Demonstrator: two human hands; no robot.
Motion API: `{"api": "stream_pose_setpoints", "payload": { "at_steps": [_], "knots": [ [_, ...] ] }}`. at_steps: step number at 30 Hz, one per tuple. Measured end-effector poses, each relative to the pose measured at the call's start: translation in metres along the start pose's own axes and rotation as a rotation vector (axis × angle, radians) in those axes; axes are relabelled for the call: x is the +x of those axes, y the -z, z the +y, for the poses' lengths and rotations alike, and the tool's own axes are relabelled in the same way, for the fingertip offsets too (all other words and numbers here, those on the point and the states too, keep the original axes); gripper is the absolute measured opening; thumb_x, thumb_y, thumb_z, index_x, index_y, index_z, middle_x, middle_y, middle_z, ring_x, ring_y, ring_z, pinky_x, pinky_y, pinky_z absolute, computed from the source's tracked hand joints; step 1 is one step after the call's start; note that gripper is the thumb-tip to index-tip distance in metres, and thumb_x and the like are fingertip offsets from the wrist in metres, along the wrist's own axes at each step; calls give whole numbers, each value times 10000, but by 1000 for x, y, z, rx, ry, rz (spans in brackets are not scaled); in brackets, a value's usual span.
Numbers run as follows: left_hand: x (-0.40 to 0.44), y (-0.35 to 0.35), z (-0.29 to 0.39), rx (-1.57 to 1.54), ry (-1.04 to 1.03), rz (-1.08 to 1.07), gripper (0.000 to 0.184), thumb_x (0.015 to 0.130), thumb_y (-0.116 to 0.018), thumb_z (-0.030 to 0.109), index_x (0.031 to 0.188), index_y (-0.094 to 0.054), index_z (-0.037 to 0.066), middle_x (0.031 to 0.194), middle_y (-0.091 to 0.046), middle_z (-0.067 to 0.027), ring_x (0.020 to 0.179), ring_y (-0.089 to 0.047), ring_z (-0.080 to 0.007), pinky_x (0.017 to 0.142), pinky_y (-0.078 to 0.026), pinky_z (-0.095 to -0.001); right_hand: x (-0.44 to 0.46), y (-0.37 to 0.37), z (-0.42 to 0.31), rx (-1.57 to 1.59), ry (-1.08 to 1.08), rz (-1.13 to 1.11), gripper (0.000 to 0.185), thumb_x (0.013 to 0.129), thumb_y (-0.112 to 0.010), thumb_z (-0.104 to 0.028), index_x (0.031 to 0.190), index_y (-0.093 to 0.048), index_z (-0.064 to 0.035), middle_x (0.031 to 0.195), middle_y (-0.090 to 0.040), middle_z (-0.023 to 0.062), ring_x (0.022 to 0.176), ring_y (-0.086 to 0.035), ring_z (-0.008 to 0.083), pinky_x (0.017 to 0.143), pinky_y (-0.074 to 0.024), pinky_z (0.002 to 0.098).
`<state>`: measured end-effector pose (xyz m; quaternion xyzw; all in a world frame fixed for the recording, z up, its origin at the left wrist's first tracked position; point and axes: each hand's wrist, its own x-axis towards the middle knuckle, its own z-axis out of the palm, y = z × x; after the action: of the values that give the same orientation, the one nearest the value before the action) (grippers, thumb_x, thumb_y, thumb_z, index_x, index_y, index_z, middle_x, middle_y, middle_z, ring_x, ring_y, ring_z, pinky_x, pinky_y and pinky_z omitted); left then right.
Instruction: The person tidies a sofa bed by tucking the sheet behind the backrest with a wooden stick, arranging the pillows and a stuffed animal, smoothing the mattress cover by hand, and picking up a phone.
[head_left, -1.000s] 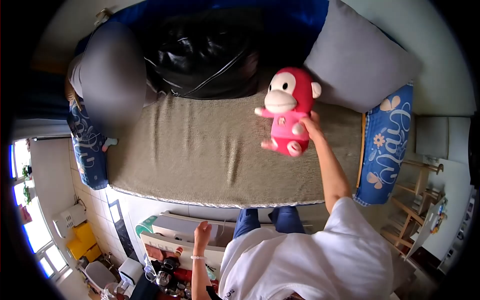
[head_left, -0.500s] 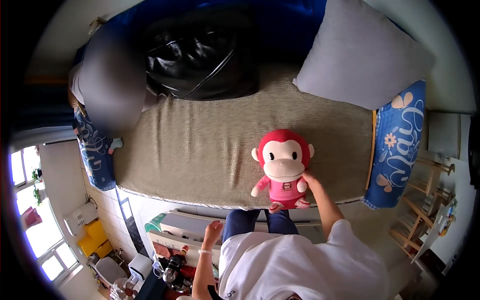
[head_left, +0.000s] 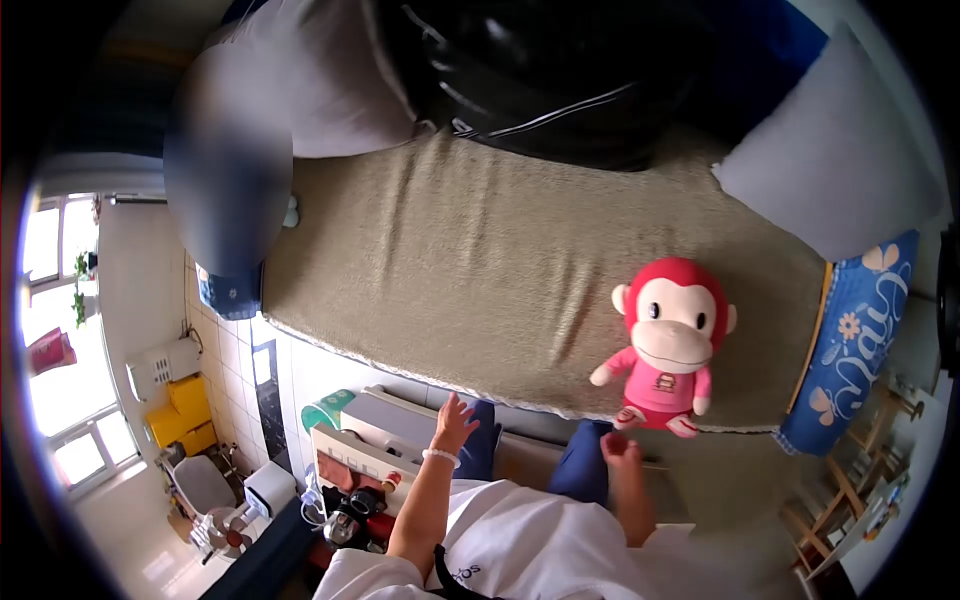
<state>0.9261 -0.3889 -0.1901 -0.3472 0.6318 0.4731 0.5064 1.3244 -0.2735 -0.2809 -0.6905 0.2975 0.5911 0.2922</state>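
Observation:
A red and pink plush monkey (head_left: 672, 345) sits upright at the front edge of the brown sofa cover (head_left: 480, 250), facing me. My right hand (head_left: 622, 455) is just below its feet, apart from it, beside my knee; it is blurred and its fingers look curled, so whether it is closed is unclear. My left hand (head_left: 455, 424), with a white band at the wrist, is raised over my other leg near the sofa's front edge. Its fingers are apart and hold nothing.
A grey pillow (head_left: 830, 150) leans at the right by a blue patterned armrest cover (head_left: 850, 340). A black leather bag (head_left: 560, 90) lies at the back. At the left is a person, partly blurred (head_left: 320, 80). Below stands a cream cart (head_left: 385, 465) carrying several items.
My right hand has let go of the plush monkey and drawn back towards me. The monkey now sits at the sofa's front edge. The view has turned left, and my left hand's fingers have spread.

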Motion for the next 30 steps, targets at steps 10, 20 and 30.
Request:
{"api": "stream_pose_setpoints", "payload": {
  "at_steps": [10, 20, 30],
  "knots": [
    [-12, 61, 58, -271, -35, -38, 621, 872, -364, 516, 1311, -273, 86, 1365, -275, -125, 1252, -279, -301, 966, -265, -545, 20, -93, 121, 129, -174, -104, 411, 826, -397, -431, 1066, -566, -144, 1129, -562, 53, 1101, -457, 287, 914, -327, 530],
    [49, 26, 32, -762, 104, 52, 759, 795, -265, 659, 1367, -217, 161, 1422, -188, -111, 1300, -155, -352, 975, -140, -629, 36, -116, 154, 219, -172, -528, 540, 786, -393, -550, 1121, -519, -144, 1201, -495, 75, 1118, -423, 326, 901, -339, 548],
    [91, 77, 53, -632, -41, -390, 870, 754, -344, 707, 1351, -206, 90, 1382, -219, -159, 1241, -250, -379, 990, -210, -592, 95, -103, 197, 229, -62, -325, 525, 793, -403, -532, 1111, -521, -131, 1184, -503, 90, 1110, -433, 329, 892, -354, 541]
  ]
}}
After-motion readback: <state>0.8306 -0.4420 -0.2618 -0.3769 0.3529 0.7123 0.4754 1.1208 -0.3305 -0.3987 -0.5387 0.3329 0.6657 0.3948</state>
